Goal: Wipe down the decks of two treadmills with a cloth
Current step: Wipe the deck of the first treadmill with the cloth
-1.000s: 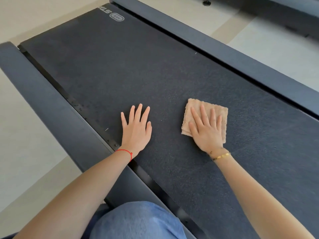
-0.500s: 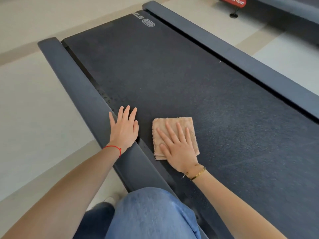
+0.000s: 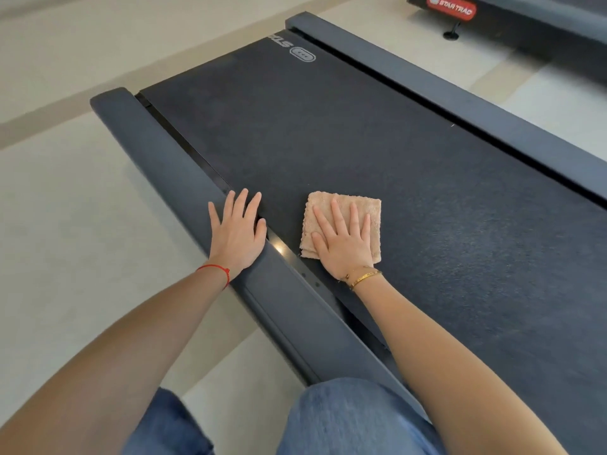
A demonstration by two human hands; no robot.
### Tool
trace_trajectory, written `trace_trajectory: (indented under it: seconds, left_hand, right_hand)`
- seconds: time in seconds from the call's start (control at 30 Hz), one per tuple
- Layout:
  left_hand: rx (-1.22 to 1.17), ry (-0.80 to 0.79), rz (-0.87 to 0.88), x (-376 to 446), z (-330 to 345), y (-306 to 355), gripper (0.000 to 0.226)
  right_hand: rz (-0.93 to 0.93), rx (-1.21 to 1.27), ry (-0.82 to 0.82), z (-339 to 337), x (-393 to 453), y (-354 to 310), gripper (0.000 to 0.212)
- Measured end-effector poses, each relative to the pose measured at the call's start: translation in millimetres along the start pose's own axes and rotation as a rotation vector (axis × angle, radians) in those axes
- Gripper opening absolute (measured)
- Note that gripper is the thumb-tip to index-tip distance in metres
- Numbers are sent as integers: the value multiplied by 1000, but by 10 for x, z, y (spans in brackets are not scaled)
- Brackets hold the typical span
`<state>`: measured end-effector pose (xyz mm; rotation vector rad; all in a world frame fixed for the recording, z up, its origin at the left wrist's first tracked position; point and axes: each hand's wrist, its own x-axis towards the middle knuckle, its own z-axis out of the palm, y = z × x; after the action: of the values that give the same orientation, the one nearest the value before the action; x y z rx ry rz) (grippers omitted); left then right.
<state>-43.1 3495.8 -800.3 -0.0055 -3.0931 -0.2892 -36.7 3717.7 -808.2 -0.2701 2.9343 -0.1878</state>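
The folded cloth (image 3: 343,221) is pressed flat under the straight fingers of the right hand (image 3: 345,247), nothing being gripped, on the treadmill deck (image 3: 394,178) near its left edge. The left side rail (image 3: 170,169) is touched by the open-fingered left hand (image 3: 238,233).

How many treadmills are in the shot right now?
2. One treadmill fills the middle, with the right hand pressing a cloth on its belt. A second treadmill shows only partly at the top right corner. Others may lie outside the frame.
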Motion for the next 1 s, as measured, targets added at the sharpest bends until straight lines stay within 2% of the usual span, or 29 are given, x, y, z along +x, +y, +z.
trace_trajectory:
  seconds: [0.1,0.43,0.57,0.8,0.9,1.0]
  left_hand:
    - [-20,-7,66,162,-1,-112,55]
    - [-48,-79,83,232,-6,-150,55]
    - [-74,-47,55,321,-16,-168,57]
    - [-22,46,43,1113,-85,-481,58]
    - [3,23,-11,1456,-47,-704,58]
    - [33,-15,-6,1607,-50,-849,58]
  right_hand:
    - [39,3,15,22,118,-69,56]
    - [63,5,-1,-44,75,-90,54]
    - [62,20,7,-37,110,-93,54]
    - [156,115,-7,-250,1272,-282,55]
    - [107,84,-18,-308,1826,-440,55]
    - [58,62,-10,-335,2034,-543,56]
